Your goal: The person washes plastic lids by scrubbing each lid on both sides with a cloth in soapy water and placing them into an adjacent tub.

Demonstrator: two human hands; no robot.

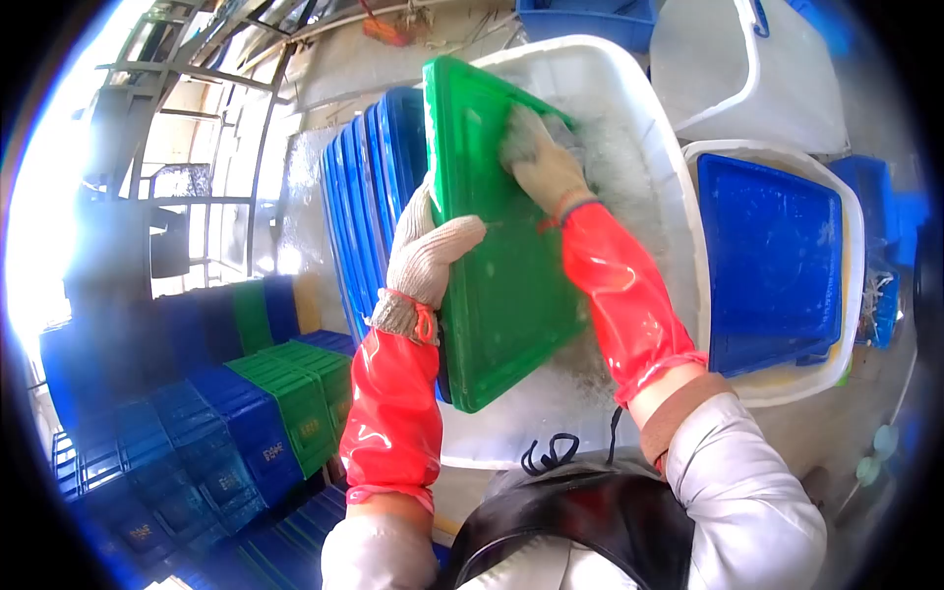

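1. Large white tub (688, 211): holds whitish, frothy-looking liquid along its right side. The green lid (511, 265) is over this tub, in front of the person.
2. Row of blue lids (393, 138): standing on edge, packed face to face, at the left side of the large tub, just behind the green lid.
3. Smaller white tub (857, 265), to the right: contains a blue lid (772, 261), its broad face up.
4. Blue crates (246, 423) and green crates (300, 413): set side by side at lower left.
5. Green lid, attitude: tilted up on edge, broad face turned right and upward. Long axis runs away from the person, one short end near, the other far.
6. Left hand (428, 251), gloved: grip pinching the lid's left edge, thumb laid across the broad face.
7. Right hand (541, 162), gloved: against the upper part of the same face. Greyish matter shows beside the fingers, too blurred to identify; whether this grip pinches anything cannot be told.
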